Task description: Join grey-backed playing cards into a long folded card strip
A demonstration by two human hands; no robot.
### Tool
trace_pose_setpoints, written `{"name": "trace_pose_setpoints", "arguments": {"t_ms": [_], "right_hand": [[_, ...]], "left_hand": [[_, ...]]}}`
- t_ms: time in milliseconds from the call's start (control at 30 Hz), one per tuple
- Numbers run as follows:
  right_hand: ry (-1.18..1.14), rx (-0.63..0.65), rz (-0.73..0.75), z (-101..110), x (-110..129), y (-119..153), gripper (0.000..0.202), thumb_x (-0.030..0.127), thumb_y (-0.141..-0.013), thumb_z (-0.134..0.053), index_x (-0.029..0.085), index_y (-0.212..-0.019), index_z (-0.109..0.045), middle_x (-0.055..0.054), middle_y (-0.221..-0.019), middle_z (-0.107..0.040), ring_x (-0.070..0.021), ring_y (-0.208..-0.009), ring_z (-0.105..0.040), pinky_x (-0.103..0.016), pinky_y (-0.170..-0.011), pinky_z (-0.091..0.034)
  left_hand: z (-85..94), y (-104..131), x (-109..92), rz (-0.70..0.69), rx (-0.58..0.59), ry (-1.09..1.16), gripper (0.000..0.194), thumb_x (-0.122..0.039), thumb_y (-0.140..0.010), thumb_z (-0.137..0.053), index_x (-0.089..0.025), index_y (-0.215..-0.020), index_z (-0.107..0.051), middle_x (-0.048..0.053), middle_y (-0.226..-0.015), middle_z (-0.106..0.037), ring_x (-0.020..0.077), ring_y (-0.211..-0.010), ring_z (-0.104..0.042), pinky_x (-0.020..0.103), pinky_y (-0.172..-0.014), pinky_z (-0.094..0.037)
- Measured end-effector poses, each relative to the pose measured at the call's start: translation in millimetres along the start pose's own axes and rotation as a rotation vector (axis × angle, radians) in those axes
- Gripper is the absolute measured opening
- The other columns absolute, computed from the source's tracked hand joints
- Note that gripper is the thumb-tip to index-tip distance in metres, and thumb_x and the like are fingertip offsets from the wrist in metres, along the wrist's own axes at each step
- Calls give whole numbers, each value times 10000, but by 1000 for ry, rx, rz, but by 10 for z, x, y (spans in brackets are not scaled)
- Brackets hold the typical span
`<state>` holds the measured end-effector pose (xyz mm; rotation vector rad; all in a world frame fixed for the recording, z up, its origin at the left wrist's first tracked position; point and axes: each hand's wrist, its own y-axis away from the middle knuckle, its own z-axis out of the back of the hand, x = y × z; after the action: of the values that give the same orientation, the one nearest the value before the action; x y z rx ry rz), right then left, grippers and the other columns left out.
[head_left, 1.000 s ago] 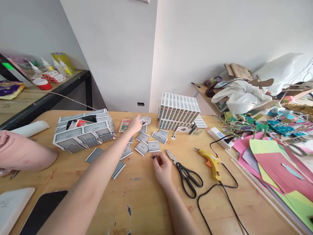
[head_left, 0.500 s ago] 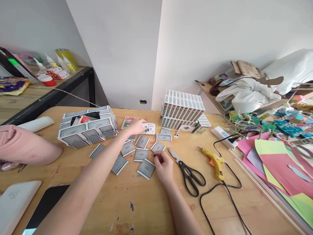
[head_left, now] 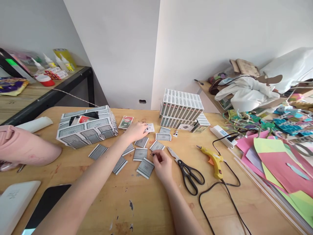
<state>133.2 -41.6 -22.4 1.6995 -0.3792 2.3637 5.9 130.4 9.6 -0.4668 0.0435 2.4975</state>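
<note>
Across the wooden table, my left hand [head_left: 138, 130] reaches over a white playing card [head_left: 150, 128]; its fingertips touch the card's left part, and whether they grip it is unclear. My right hand [head_left: 161, 163] is closed near the folded cards, its fingers pinching a small dark thing too hidden to name. Several folded cards with grey patterned backs [head_left: 145, 168] lie around both hands. A red and green card pack [head_left: 126, 122] rests left of my left hand. Behind stands a block of stacked card pieces [head_left: 181, 106]. At the left is a card-covered box [head_left: 86, 130].
Black-handled scissors [head_left: 189, 176] lie right of my right hand, then a yellow glue gun [head_left: 215, 161] with its black cable. Beyond are a power strip [head_left: 222, 135] and coloured paper [head_left: 281, 163]. A pink bottle [head_left: 29, 147] and dark tablet [head_left: 47, 205] lie left.
My left hand has shifted slightly left and down, now covering part of the white card, whose visible face looks different. My right hand has hardly moved.
</note>
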Motion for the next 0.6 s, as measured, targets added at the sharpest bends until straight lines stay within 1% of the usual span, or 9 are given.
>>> {"name": "trace_pose_setpoints", "arguments": {"t_ms": [167,367,500,600], "right_hand": [[-5,-3,12,-2,9,-5,175,201,-740,-461,176,-792,-627,-11,-668,-622,-127,-535,-504,-244,-542,-414],[-2,-1,10,-1,12,-4,176,198,-737,-458,178,-786,-625,-15,-682,-631,-128,-538,-508,-246,-542,-417],[-4,-5,16,-4,-5,-6,170,212,-743,-464,180,-776,-628,-9,-658,-615,-128,-537,-504,-246,-541,-411],[-28,-26,4,-8,-2,-9,173,237,-760,-471,175,-801,-628,-10,-668,-607,-122,-533,-488,-243,-531,-401]], "left_hand": [[25,21,-16,-49,56,-50,308,-398,-799,-517,-245,-1032,-648,65,-1145,-644,248,-1109,-550,342,-919,-386],[89,33,-35,-35,47,-35,307,-400,-798,-534,-268,-1059,-629,49,-1145,-643,241,-1076,-567,323,-886,-401],[147,32,-46,-39,15,-20,321,-361,-803,-535,-258,-1099,-604,47,-1174,-624,235,-1090,-557,320,-896,-401],[218,91,-84,-45,-67,-2,396,-328,-803,-532,-239,-1190,-536,51,-1226,-588,235,-1112,-539,330,-904,-406]]}}
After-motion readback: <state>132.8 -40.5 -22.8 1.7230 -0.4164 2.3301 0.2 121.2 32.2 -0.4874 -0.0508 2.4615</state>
